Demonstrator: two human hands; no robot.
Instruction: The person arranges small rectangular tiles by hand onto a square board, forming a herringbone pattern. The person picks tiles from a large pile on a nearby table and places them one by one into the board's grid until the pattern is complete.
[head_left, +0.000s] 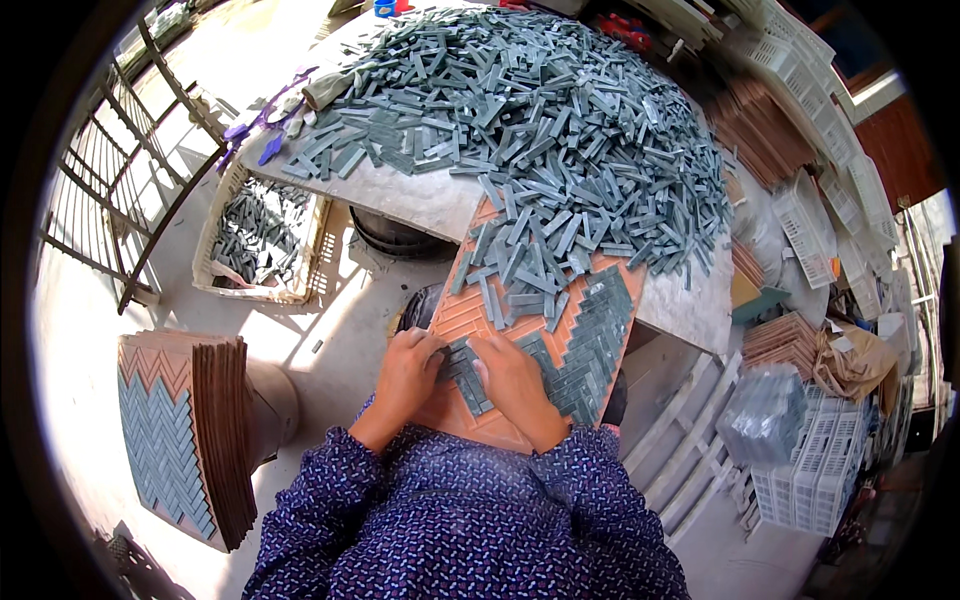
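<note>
An orange herringbone-grooved tray leans from the table edge onto my lap. Dark grey-green tile strips fill its right side in a zigzag, and a smaller set patch lies between my hands. My left hand is curled at the left edge of that patch, fingertips down against the tiles. Just to the right, my right hand bends over the tray, its thumb and fingers closed near the patch. What either hand pinches is hidden. Loose strips lie over the tray's upper part.
A large heap of tile strips covers the table. At left stand a crate of strips and a stack of trays, the front one tiled. White crates and a plastic-wrapped bundle are at right.
</note>
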